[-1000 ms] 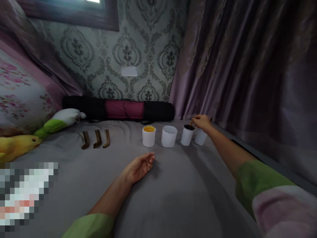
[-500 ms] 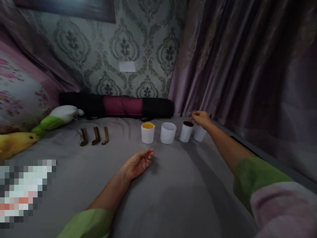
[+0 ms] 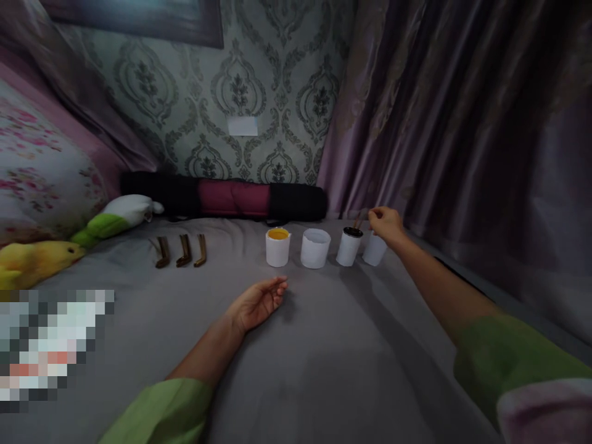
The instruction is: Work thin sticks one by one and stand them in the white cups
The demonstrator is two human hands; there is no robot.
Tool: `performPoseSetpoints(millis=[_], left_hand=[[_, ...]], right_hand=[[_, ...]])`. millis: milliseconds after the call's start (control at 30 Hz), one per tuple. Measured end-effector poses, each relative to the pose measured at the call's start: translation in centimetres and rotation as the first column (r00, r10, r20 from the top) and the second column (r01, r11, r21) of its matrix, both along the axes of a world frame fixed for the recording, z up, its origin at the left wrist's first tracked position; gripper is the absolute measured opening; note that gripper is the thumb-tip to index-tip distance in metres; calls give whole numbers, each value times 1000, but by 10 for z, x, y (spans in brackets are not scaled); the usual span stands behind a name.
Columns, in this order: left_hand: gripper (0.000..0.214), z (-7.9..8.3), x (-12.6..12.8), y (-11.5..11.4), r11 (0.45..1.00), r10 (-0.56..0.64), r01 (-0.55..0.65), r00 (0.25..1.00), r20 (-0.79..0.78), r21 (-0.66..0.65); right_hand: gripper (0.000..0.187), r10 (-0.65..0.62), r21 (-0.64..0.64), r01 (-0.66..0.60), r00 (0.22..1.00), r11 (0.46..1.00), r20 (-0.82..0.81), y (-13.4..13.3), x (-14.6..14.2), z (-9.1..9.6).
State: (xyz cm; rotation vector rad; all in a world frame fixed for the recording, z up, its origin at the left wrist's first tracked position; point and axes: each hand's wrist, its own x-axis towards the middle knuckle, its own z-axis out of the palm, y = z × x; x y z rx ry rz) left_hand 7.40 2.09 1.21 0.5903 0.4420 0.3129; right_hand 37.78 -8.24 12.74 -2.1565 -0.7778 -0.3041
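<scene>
Four small white cups stand in a row on the grey bed sheet (image 3: 324, 345): one with a yellow filling (image 3: 278, 246), a wider one (image 3: 315, 248), one with a dark top (image 3: 348, 245) and a fourth (image 3: 374, 249) at the far right. My right hand (image 3: 385, 222) hovers over the two right-hand cups, fingers pinched on a thin brown stick (image 3: 357, 221). My left hand (image 3: 258, 302) rests palm up on the sheet in front of the yellow cup, fingers loosely curled and holding nothing.
Three brown angled pieces (image 3: 182, 251) lie to the left of the cups. A black and maroon rolled bag (image 3: 226, 198) lies against the wall. A green-and-white plush (image 3: 115, 219) and a yellow plush (image 3: 37, 262) sit at the left by a floral pillow (image 3: 37, 179). Curtains (image 3: 462, 123) hang at the right.
My right hand has lifted slightly and shifted right, from over the dark-topped cup toward the fourth cup, and the stick rose with it. My left hand has stayed put.
</scene>
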Motion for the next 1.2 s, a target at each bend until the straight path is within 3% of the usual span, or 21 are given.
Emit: performPoseSetpoints(millis=[133, 267, 433, 533, 633, 833, 1067, 1200], left_hand=[[10, 1, -1, -1, 1000, 3, -3, 1000, -8, -1], [10, 0, -2, 0, 999, -29, 30, 999, 24, -29], [10, -3, -2, 4, 999, -27, 29, 998, 51, -43], [11, -3, -2, 5, 999, -21, 23, 999, 42, -45], [12, -3, -2, 5, 999, -24, 27, 998, 55, -42], [12, -3, -3, 5, 1000, -17, 19, 997, 75, -19], [11, -4, -4, 6, 1000, -3, 1, 996, 92, 26], [9, -3, -2, 9, 990, 73, -80, 995, 63, 115]], right_hand=[[27, 80, 135, -82, 997, 988, 20, -4, -15, -7], [25, 252, 225, -219, 959, 950, -130, -7, -51, -25], [25, 441, 224, -385, 837, 895, -323, -4, -104, -73], [27, 459, 169, -432, 765, 886, -451, 4, -129, -104], [28, 477, 129, -485, 714, 865, -512, 15, -146, -124], [34, 542, 95, -551, 749, 829, -381, 35, -157, -129], [34, 533, 70, -536, 799, 841, -280, 34, -158, -132], [34, 527, 84, -526, 804, 846, -274, 33, -157, -134]])
